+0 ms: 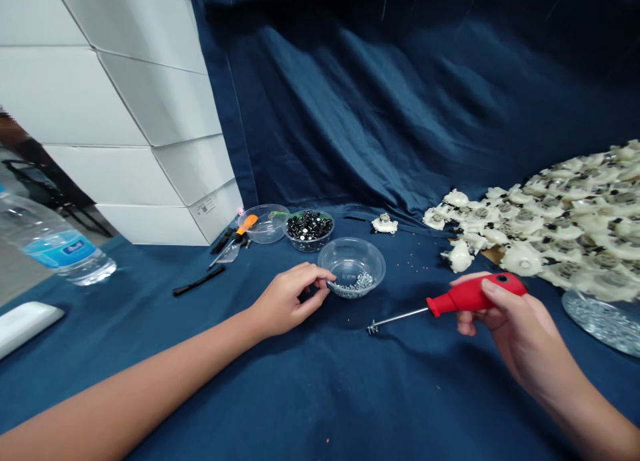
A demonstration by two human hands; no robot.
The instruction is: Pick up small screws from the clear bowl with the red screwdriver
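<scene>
With my right hand (523,324) I grip the red screwdriver (463,302), screws (373,329) at its tip; my left hand's (287,298) narrowed fingers touch the bowl (345,256), grip unclear, toward the bench's (280,394) back edge.

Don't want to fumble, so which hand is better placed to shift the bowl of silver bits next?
Probably the left hand: its fingers are at the bowl and it holds no tool. The right hand grips the screwdriver.

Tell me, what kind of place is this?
Probably a workshop of some kind. The right hand holds a red screwdriver, the left hand touches a bowl of tiny metal bits, and many pale parts lie heaped at the right.
</scene>
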